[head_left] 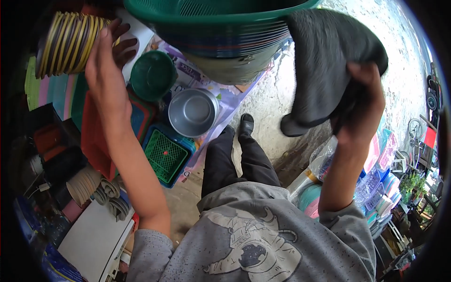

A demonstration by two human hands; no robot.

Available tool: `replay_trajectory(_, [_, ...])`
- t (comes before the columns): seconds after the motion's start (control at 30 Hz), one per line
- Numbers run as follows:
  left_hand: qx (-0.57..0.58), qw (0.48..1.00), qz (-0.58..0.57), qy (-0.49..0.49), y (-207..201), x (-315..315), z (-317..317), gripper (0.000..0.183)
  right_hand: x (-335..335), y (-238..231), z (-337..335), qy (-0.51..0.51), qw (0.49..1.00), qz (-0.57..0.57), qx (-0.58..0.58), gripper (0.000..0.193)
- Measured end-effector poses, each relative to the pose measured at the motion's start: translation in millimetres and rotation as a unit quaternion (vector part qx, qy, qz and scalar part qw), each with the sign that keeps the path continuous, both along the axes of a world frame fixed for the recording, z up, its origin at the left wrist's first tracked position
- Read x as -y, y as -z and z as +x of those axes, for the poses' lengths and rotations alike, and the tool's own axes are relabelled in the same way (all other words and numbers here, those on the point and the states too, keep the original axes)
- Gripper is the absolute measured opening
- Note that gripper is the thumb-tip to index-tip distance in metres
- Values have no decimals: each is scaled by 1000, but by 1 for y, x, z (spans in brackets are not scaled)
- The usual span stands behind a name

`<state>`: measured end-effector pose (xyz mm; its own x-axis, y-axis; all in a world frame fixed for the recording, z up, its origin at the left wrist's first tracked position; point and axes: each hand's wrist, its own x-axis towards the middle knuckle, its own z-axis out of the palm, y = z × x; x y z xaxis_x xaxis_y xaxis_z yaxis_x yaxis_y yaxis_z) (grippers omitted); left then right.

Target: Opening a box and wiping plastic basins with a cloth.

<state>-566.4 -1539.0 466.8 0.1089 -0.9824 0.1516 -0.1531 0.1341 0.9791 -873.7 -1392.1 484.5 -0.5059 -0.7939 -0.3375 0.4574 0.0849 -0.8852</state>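
My right hand (364, 101) grips a dark grey cloth (324, 61), which hangs bunched and slightly blurred beside a tall stack of round plastic basins (230, 44). A green basket (216, 18) tops that stack, and the cloth overlaps its right side. Over on the left, my left hand (110, 61) is raised with its fingers stretched out and holds nothing. It is right by a stack of yellow-and-dark rimmed round wares (70, 44); whether it touches them I cannot tell. Below the fingers sits a dark green bowl (152, 76).
A silver round pan (193, 112) and a green mesh tray (164, 156) stand near my legs. Red trays (96, 141) lie under my left forearm. Plastic-wrapped goods (371, 188) crowd the right side. Concrete floor (272, 101) shows beyond my feet.
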Motion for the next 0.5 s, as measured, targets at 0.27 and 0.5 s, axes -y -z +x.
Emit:
replay_trajectory(0.27, [140, 988, 36, 61, -48, 50, -15, 46, 73, -47, -39, -149, 984, -15, -96, 56])
replay_trajectory(0.5, [208, 969, 93, 93, -58, 86, -10, 53, 91, -54, -25, -134, 978, -9, -159, 54])
